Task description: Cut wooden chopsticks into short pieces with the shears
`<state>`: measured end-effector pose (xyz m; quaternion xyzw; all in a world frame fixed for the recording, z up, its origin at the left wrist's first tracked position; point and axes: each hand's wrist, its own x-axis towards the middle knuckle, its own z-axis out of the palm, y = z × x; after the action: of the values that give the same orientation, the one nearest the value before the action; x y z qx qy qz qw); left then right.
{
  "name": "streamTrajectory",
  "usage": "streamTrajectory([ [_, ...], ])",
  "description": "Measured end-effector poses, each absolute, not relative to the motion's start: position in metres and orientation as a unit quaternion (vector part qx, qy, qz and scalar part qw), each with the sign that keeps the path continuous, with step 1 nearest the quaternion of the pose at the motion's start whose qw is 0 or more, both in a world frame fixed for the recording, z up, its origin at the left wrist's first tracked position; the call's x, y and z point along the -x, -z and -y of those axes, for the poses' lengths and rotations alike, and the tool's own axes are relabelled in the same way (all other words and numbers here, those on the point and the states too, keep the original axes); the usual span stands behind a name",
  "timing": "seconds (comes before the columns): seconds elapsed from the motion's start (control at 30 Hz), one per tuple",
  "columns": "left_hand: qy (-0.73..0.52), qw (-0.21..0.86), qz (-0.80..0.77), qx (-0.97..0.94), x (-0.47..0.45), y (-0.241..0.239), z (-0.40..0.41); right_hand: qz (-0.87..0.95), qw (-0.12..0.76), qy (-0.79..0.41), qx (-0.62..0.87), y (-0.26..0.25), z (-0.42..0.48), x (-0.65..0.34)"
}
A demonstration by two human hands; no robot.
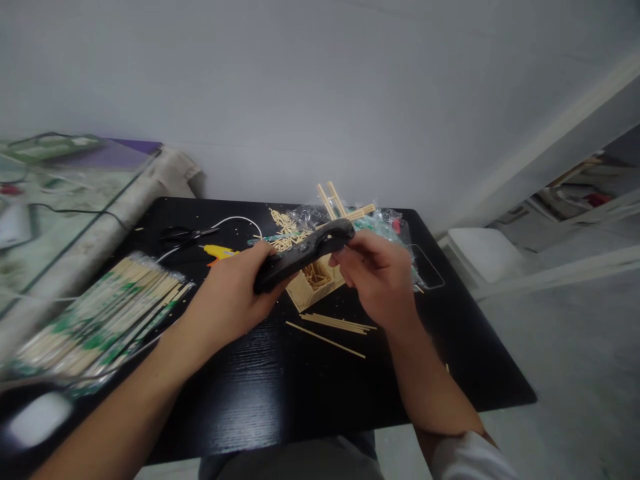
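Observation:
A black elongated device [305, 252] with a curved, recessed far end is held above the table. My left hand [240, 283] wraps round its near end, thumb along the top. My right hand [377, 273] is closed, its fingers pinched at the device's far end; whether they hold anything else is hidden. Behind and below is a small box-like piece made of wooden sticks [311, 293], with short stick pieces inside. Longer pale sticks [333, 200] jut up behind the device. Several loose thin sticks [335, 325] lie in front of the box.
The black table [320, 407] holds a yellow glue gun [219, 251], black scissors [187, 235], a pile of short stick pieces [283, 223] and wrapped chopsticks [105, 320]. Crumpled clear plastic [395, 223] lies at the back right. A cable runs at left. A white wall stands behind.

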<state>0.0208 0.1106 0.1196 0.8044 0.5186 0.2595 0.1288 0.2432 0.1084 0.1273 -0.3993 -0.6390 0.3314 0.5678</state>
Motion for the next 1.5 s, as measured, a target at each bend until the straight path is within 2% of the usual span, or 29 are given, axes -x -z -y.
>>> streamTrajectory([
  [0.6,-0.192,0.077,-0.555,-0.806,-0.023,-0.113,-0.112,0.635,0.555,-0.346,0.411,-0.126,-0.109,-0.241],
  [0.93,-0.227,0.102,-0.511,-0.823,-0.021,-0.117,-0.11,0.62,0.496,-0.504,0.34,-0.129,-0.113,-0.253],
  [1.1,-0.217,0.099,-0.525,-0.817,-0.02,-0.117,-0.109,0.599,0.481,-0.541,0.342,-0.126,-0.114,-0.253],
  [1.27,-0.206,0.089,-0.534,-0.815,-0.019,-0.116,-0.112,0.605,0.494,-0.514,0.355,-0.126,-0.113,-0.249],
  [1.5,-0.197,0.074,-0.55,-0.808,-0.019,-0.121,-0.112,0.607,0.571,-0.367,0.413,-0.127,-0.106,-0.239],
])
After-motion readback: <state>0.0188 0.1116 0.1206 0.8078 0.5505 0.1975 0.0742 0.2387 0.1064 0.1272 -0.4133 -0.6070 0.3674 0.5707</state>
